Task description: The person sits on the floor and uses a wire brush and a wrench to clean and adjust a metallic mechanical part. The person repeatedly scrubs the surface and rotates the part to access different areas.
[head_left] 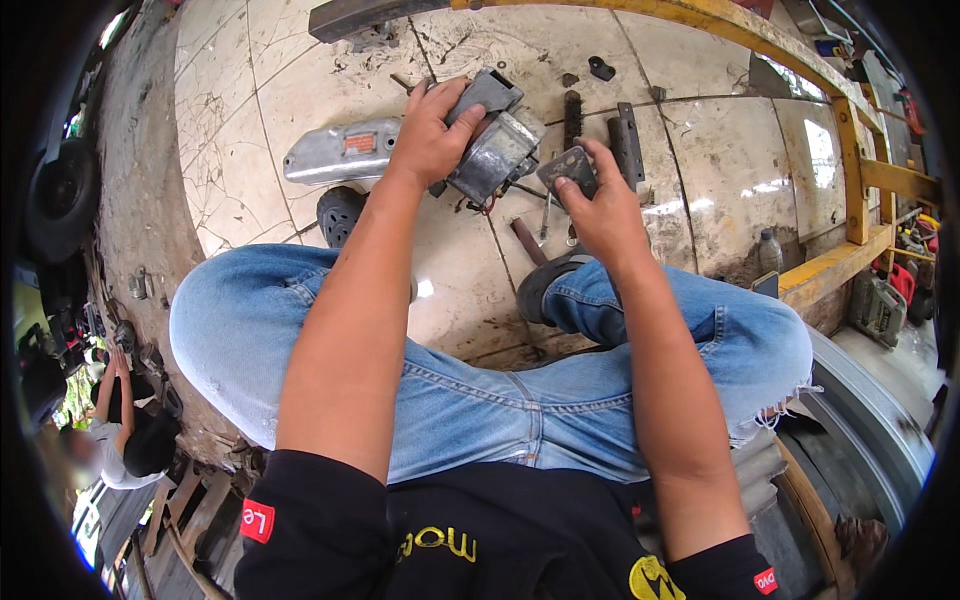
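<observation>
My left hand (438, 125) grips the top of a grey boxy metal assembly (492, 160) with a small red wire beneath it. My right hand (605, 200) holds a dark, squarish metal plate (560, 165) just right of the assembly. A silver oblong cover (335, 150) with an orange label lies left of my left hand. A blackened cylindrical piece (573, 118), a dark metal bracket (628, 142) and a short rusty bar (529, 242) lie on the tiled floor (700, 140) around the assembly. A thin wrench-like tool (546, 218) lies below the plate.
A yellow steel frame (857, 175) borders the right, with a plastic bottle (770, 250), cases (878, 310) and a metal channel (870, 400) near it. My crossed legs and dark clogs are close below my hands. At far left are tyres (60, 200) and another person (125, 450).
</observation>
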Motion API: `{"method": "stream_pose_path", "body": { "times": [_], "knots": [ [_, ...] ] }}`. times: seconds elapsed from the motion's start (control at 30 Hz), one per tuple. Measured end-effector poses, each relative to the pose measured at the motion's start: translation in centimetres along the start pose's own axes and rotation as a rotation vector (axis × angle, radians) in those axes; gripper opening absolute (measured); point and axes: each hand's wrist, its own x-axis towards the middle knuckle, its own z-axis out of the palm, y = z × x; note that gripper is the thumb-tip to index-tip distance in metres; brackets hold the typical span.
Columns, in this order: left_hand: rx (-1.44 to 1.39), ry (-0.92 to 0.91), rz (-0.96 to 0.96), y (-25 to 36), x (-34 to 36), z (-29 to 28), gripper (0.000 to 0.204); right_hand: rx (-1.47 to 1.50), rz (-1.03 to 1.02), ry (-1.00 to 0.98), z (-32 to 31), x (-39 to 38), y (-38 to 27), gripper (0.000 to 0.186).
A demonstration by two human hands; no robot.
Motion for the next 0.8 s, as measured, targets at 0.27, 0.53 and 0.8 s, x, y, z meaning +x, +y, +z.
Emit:
{"method": "stream_pose_path", "body": {
  "times": [0.27,0.53,0.8],
  "knots": [
    [0.056,0.247,0.095,0.4,-0.8,1.4,0.038,-0.038,0.063,-0.011,-1.3,1.4,-1.6,0.071],
    [0.040,0.177,0.190,-0.7,-0.1,0.8,0.036,-0.139,0.125,-0.245,-3.7,4.1,-2.8,0.058],
    [-0.099,0.136,0.090,-0.4,0.5,-0.1,0.039,-0.237,-0.210,-0.175,-2.0,3.2,-0.1,0.040]
  ]
}}
